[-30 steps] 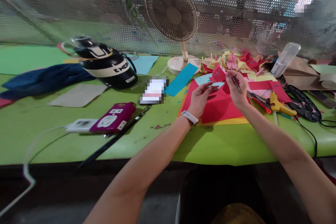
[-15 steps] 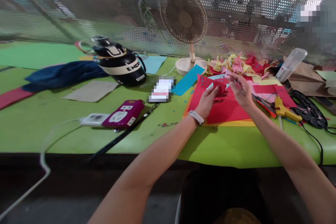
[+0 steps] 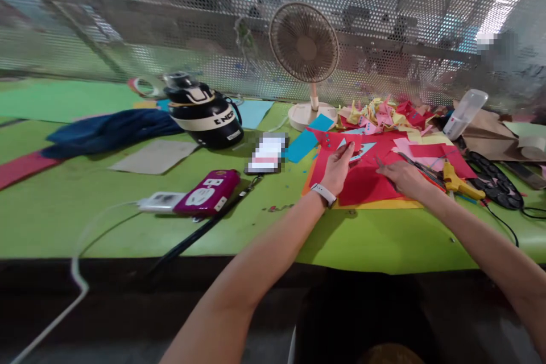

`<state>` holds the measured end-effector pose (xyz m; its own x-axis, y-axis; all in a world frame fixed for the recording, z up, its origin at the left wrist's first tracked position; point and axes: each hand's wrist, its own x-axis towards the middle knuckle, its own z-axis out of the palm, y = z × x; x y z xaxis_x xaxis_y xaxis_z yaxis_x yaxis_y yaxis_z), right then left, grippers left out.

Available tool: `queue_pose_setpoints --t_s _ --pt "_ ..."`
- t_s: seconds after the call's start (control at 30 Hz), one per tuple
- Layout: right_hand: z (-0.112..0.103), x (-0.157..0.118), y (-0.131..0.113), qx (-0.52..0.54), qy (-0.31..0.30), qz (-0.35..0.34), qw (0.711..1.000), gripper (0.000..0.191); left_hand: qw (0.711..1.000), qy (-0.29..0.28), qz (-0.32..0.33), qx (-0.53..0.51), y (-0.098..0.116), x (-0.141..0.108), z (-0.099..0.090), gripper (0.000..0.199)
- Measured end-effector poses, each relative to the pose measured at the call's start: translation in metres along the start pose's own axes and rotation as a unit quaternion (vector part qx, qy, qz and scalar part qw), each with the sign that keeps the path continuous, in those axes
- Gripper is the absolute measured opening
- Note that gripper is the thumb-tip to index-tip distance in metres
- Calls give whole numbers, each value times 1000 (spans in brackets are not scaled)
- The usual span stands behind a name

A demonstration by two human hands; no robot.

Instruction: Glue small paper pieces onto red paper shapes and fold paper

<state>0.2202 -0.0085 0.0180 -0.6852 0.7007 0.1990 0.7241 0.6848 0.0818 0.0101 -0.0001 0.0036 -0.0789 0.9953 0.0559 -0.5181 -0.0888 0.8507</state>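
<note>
Green-covered table [image 3: 256,233]. Rear: round-headed desk fan on pale base [image 3: 306,48], upright, before perforated metal screen [image 3: 191,28]. Left of fan: bulbous black jug with pale band [image 3: 209,120]; dark blue crumpled cloth [image 3: 106,132] extends leftward from beside it. Nearer: lit-screen phone [image 3: 268,153]; purple rectangular case [image 3: 207,193], white block [image 3: 161,202] at its left end, white cable [image 3: 75,273] attached.

Bare green worktop [image 3: 264,233] opens along the front edge, left of the red paper [image 3: 371,179]. The purple case [image 3: 207,192] and black strap [image 3: 191,239] block passage farther left; the glue gun [image 3: 459,182] obstructs the right.
</note>
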Motion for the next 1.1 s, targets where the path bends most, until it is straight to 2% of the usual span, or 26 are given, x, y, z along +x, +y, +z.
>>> queue_pose_setpoints --t_s 0.1,0.27,0.33,0.43,0.5,0.57,0.63,0.73,1.0,1.1 --pt "-4 -17 -9 -48 -40 -17 998 53 1000 -4 -6 16 1 0 -1 38" --pt "-18 -55 5 -58 -16 24 998 56 998 -20 -7 54 1 -3 -4 42" --pt "-30 -77 20 -56 -5 76 996 53 997 -28 -9 73 0 -3 -5 43" --pt "-50 -110 44 -56 -8 200 978 51 997 -25 -8 78 -3 -2 -6 44" --pt "-59 -128 58 -65 -45 275 958 51 996 -23 -11 81 -4 -3 -5 44" --pt "-63 -139 68 -74 -98 316 941 52 996 -27 -16 87 -4 -4 -5 44" --pt "-60 -145 74 -73 -136 326 933 51 995 -34 -19 91 -4 -5 -5 43" --pt "-53 -143 74 -71 -144 322 933 50 995 -42 -18 91 -5 -6 -5 41" --pt "-39 -139 73 -112 -95 325 934 39 995 -50 -25 80 -5 -8 -3 36" --pt "-32 -146 79 -123 -32 320 939 37 995 -50 -25 77 -5 -10 -2 36"
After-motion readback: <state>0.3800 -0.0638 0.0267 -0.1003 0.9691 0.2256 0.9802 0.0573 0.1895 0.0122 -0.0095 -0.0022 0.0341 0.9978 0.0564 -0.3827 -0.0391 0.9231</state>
